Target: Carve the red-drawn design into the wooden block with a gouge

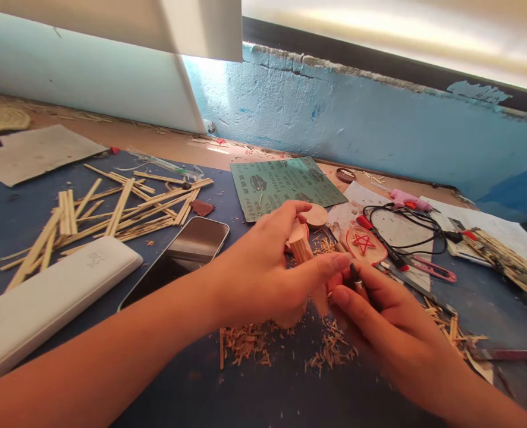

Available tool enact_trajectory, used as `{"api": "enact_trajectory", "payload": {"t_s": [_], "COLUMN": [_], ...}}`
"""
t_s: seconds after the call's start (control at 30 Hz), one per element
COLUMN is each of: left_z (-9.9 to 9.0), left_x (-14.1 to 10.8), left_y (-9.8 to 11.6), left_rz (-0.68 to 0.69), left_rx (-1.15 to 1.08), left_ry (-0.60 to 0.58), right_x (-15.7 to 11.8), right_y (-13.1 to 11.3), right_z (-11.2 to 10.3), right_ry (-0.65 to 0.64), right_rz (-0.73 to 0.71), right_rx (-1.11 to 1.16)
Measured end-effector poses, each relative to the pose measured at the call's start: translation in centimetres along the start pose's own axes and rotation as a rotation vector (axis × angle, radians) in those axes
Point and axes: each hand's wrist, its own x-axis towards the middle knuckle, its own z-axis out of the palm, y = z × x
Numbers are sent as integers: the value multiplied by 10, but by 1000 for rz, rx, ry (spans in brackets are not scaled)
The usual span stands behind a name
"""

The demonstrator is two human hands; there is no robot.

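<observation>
My left hand (272, 267) is closed around a small piece of wood (300, 246), its thumb reaching right toward the other hand. In my right hand (375, 309) is a slim dark tool with a metal collar (358, 280), pinched close to the lower end of the wood; its tip is hidden by the fingers. Wood shavings (248, 343) lie on the dark table under both hands. Just beyond the hands sits a round wood slice (317, 216). Another slice with a red star drawn on it (366, 244) rests to the right.
Thin wooden sticks (125, 205), a phone (178, 255) and a white case (67, 297) lie left. Green sandpaper (285, 185) is behind the hands. A pink glue gun (408, 200) with a black cable (395, 244) and a metal blade (419, 286) are right.
</observation>
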Motion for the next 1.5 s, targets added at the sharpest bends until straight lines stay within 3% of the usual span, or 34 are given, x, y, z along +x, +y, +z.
{"api": "enact_trajectory", "payload": {"t_s": [0.2,0.3,0.5,0.67,0.83,1.0,1.17,1.27,1.4,1.43,1.5], "left_z": [22,28,28,25,27,31,31,29,23,20,15], "left_x": [-2,-5,-4,-8,-11,-10,-9,-11,-12,-11,-8], "left_y": [-2,-1,-2,2,6,4,5,8,10,9,5], "left_rz": [-45,-114,-149,-82,-97,-19,15,8,-35,-45,-82], "left_rx": [-325,-474,-478,-497,-531,-481,-441,-405,-464,-512,-616], "left_ry": [21,-131,-173,-269,-242,-164,-124,-131,-130,-111,-127], "right_x": [-2,-1,-3,-12,-15,-13,-12,-4,6,5,2], "right_y": [-8,-8,-5,-4,-9,-15,-15,-17,-24,-25,-25], "right_z": [6,8,9,5,2,7,15,3,-26,-30,-30], "right_ry": [-61,-68,-73,-49,-58,50,107,161,484,509,405], "right_rz": [164,129,101,-49,-113,-206,-231,-206,-250,-269,-342], "right_rx": [312,348,335,210,44,-113,-104,-35,9,-73,-309]}}
